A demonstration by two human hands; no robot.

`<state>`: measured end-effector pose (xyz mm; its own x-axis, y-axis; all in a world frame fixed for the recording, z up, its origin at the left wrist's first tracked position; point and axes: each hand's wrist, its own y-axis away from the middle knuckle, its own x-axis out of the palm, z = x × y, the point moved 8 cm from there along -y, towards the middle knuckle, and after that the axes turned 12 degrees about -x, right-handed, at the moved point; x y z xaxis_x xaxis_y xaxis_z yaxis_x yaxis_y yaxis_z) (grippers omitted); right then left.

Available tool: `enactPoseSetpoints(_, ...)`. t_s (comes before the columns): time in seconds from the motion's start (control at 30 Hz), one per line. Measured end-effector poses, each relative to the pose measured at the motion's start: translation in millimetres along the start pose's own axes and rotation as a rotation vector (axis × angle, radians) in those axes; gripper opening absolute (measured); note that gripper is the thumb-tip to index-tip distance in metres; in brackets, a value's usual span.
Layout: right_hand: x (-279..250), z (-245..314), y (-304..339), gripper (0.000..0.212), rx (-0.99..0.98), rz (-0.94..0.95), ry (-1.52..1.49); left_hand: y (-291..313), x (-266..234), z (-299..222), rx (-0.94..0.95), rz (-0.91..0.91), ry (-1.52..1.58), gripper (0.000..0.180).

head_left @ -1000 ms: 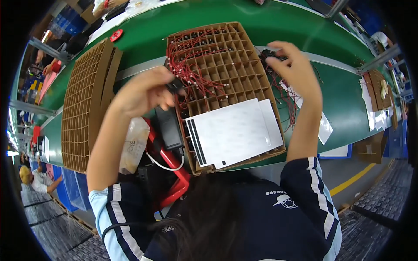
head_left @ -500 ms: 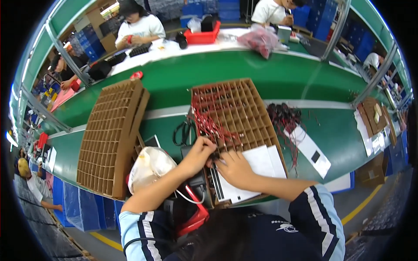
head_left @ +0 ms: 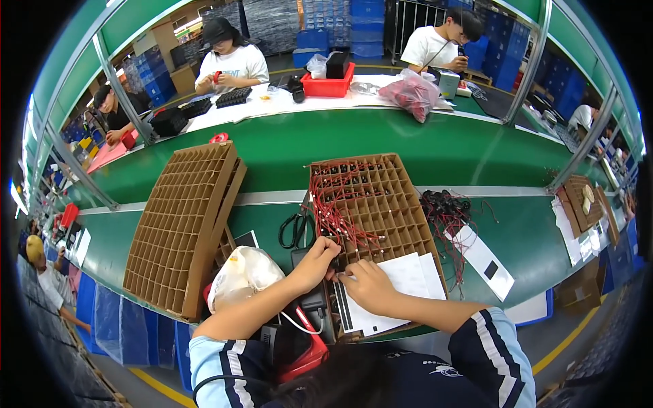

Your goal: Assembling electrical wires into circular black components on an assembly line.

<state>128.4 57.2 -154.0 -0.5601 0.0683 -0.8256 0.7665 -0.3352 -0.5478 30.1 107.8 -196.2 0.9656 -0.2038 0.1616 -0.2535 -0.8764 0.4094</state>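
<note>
My left hand [head_left: 317,262] and my right hand [head_left: 369,283] work close together over the near left part of a cardboard divider tray [head_left: 401,228]. Both have their fingers bent in a pinch, and whatever lies between them is too small and covered to make out. Red wires [head_left: 331,211] with small pale ends spill over the tray's left side, joined to small black parts in the far cells. White sheets [head_left: 403,277] with black strips rest on the tray's near end, under my right hand and wrist.
Stacked divider trays [head_left: 180,228] lean at the left. A white bag [head_left: 243,277], black scissors [head_left: 295,228] and a red object [head_left: 309,351] lie nearby. Black parts with red wires [head_left: 445,207] and a white strip [head_left: 481,262] sit right. A green belt [head_left: 326,146] separates me from co-workers opposite.
The whole view has tipped upward, so the table and trays appear lower and more of the co-workers shows. My hands stay together at the tray, fingers slightly shifted.
</note>
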Motion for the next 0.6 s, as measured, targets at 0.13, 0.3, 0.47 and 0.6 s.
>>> enactPoseSetpoints(0.13, 2.7, -5.6, -2.5, 0.015, 0.070, -0.016, -0.117, -1.2, 0.0, 1.8, -0.006, -0.008, -0.008, 0.014)
enactPoseSetpoints(0.3, 6.1, -13.1, -3.7, 0.014, 0.151, -0.025, -0.207, 2.9, 3.7, -2.0, 0.018, -0.006, -0.092, 0.014)
enactPoseSetpoints(0.47, 11.1, -12.9, -5.4, 0.015, 0.193, 0.024, -0.204, 4.9, -1.4, -2.8, 0.075, -0.035, -0.155, 0.015)
enactPoseSetpoints(0.6, -1.9, -11.1, -3.8, 0.022, 0.169, -0.011, -0.243, 4.4, 2.3, -4.8, 0.036, -0.034, -0.120, 0.017)
